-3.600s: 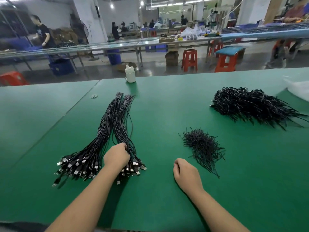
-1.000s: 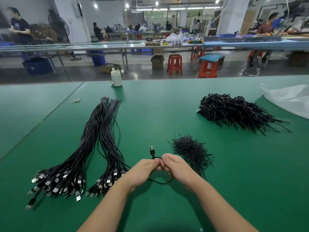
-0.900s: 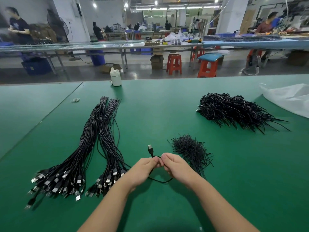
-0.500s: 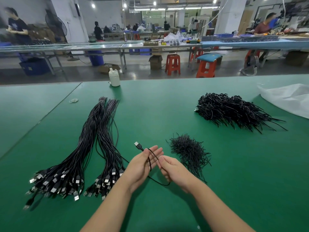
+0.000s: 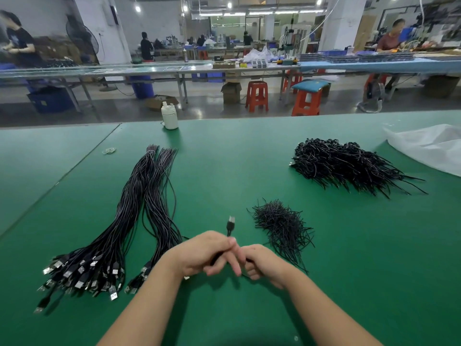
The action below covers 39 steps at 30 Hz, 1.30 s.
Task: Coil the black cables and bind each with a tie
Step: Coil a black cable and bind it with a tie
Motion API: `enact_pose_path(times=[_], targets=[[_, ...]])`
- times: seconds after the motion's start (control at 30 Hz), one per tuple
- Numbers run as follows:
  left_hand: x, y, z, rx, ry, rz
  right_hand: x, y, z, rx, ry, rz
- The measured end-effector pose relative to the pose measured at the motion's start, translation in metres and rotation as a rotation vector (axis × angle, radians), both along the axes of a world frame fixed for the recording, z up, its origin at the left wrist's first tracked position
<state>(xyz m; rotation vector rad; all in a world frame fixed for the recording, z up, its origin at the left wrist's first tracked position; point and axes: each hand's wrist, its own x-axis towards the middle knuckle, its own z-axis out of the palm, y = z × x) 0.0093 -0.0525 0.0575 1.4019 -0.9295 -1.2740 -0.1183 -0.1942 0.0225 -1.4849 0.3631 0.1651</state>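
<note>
Green felt bench (image 5: 249, 158): both the left hand (image 5: 202, 253) and right hand (image 5: 262, 263) grip one thin black cable (image 5: 230, 224); long black cable bundles (image 5: 139, 211) left, small black tie heap (image 5: 282, 226) right.

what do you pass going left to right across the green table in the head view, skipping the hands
small white loop of string → bundles of straight black usb cables → white bottle → single cable's usb plug → small pile of black ties → big heap of black coiled cables → clear plastic bag

Both hands — left hand (image 5: 202, 252), right hand (image 5: 262, 262) — grip one cable (image 5: 230, 224).
</note>
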Motion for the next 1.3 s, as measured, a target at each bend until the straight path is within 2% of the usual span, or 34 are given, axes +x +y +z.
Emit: enact_pose_path(times=[0.07,0.2,0.3,0.4,0.57,0.7,0.77,0.83,0.9,1.03,1.1,1.17,1.23,1.3], targets=[[-0.004,0.0,-0.004,0.136,-0.147,-0.117,0.002,-0.003,0.002,0.009,0.006,-0.019],[-0.017,-0.009,-0.011,0.276,-0.329,-0.072,0.005,-0.004,0.005,-0.036,-0.048,-0.133],[-0.025,-0.018,-0.015,0.214,-0.336,0.081,0.006,-0.006,0.012,-0.185,-0.119,-0.185],[-0.03,-0.027,-0.016,0.107,-0.326,0.326,0.004,-0.012,0.019,-0.331,-0.192,-0.215],[-0.031,-0.045,-0.019,-0.103,0.061,0.7,-0.005,-0.006,0.02,-0.422,-0.245,-0.171],[-0.014,-0.055,-0.006,-0.361,0.677,0.93,-0.009,0.003,0.009,-0.48,-0.175,-0.085],[0.0,-0.048,0.001,-0.369,0.725,0.931,-0.013,0.004,0.004,-0.526,-0.16,-0.086],[0.008,-0.037,0.006,-0.354,0.661,0.839,-0.016,0.0,0.003,-0.557,-0.171,-0.14],[0.013,-0.023,0.008,-0.32,0.537,0.639,-0.017,-0.006,0.006,-0.495,-0.15,-0.204],[0.011,0.0,0.011,-0.056,-0.028,0.054,-0.013,-0.013,0.016,-0.166,-0.088,-0.264],[0.004,-0.001,0.014,0.112,-0.293,-0.13,-0.008,-0.013,0.025,-0.102,-0.096,-0.258],[-0.005,-0.008,0.013,0.213,-0.421,-0.122,-0.004,-0.01,0.033,-0.09,-0.121,-0.259],[-0.011,-0.017,0.009,0.202,-0.523,0.028,-0.003,-0.006,0.038,-0.131,-0.157,-0.262],[-0.017,-0.023,0.005,0.125,-0.478,0.218,-0.004,-0.001,0.042,-0.17,-0.21,-0.266]])
